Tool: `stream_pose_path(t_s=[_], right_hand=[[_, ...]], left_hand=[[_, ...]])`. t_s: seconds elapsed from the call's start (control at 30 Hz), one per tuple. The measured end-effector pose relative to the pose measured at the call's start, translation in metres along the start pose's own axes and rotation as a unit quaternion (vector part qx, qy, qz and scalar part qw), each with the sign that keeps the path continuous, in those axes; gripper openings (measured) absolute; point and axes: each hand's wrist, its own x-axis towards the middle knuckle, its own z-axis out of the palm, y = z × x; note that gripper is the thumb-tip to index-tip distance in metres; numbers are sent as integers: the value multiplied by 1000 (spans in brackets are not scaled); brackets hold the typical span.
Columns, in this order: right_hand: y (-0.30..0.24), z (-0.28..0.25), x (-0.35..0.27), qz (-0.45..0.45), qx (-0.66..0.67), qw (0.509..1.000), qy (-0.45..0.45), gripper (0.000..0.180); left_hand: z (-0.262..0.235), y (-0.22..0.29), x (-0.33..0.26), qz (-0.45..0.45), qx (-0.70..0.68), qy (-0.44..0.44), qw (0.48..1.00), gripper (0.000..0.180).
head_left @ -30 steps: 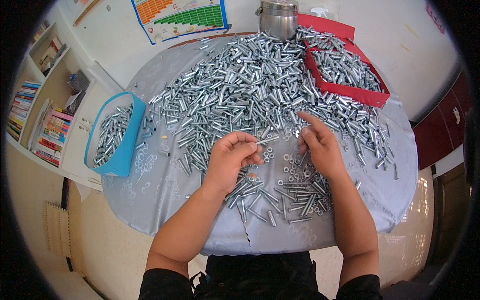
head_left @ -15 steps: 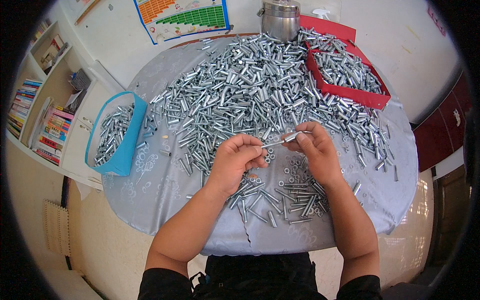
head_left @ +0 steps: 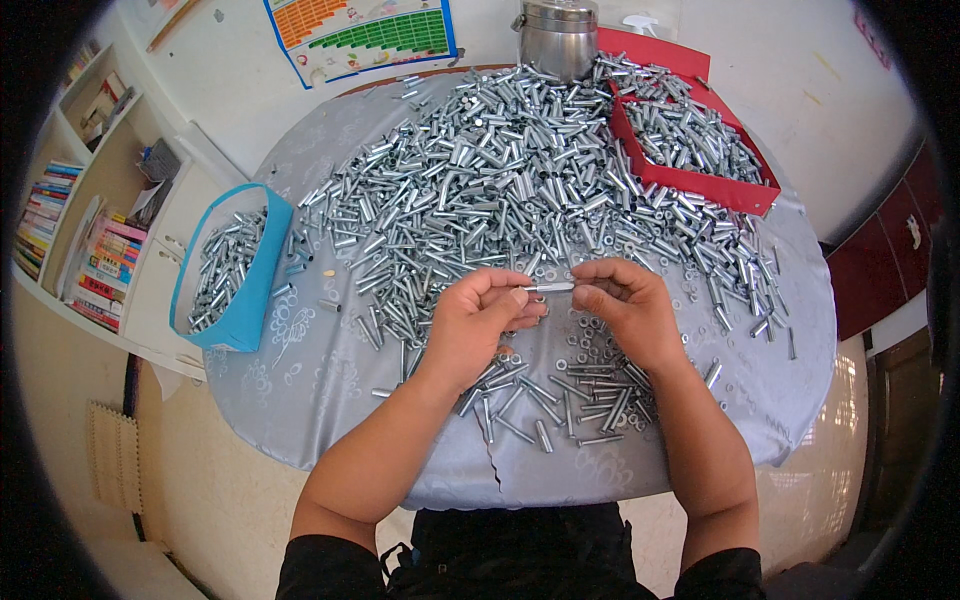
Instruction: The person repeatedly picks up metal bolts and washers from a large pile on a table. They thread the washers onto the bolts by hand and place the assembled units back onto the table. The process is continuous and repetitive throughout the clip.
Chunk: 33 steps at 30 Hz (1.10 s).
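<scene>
Bolt (head_left: 548,287) pinched between both hands' fingertips, horizontal.

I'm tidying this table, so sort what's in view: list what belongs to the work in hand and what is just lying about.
In the work:
- left hand and right hand, both gripping one metal piece
- heap of metal sleeves
- small pile with washers
- blue bin and red tray, both holding metal pieces

Lying about:
- steel pot
- coloured chart
- books on the shelf
</scene>
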Motion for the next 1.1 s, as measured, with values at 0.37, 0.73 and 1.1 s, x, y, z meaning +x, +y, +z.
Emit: stream_pose_path(t_s=[0.37, 0.73, 1.1], right_hand=[[-2, 3, -3, 1, -21, 1000, -1, 18], [3, -6, -1, -135, -407, 903, -6, 19], [2, 1, -6, -124, -490, 863, -25, 15]], left_hand=[[3, -3, -4, 10, 67, -79, 995, 29], [2, -3, 0, 6, 53, -14, 998, 22], [3, -1, -3, -3, 74, -20, 997, 20]])
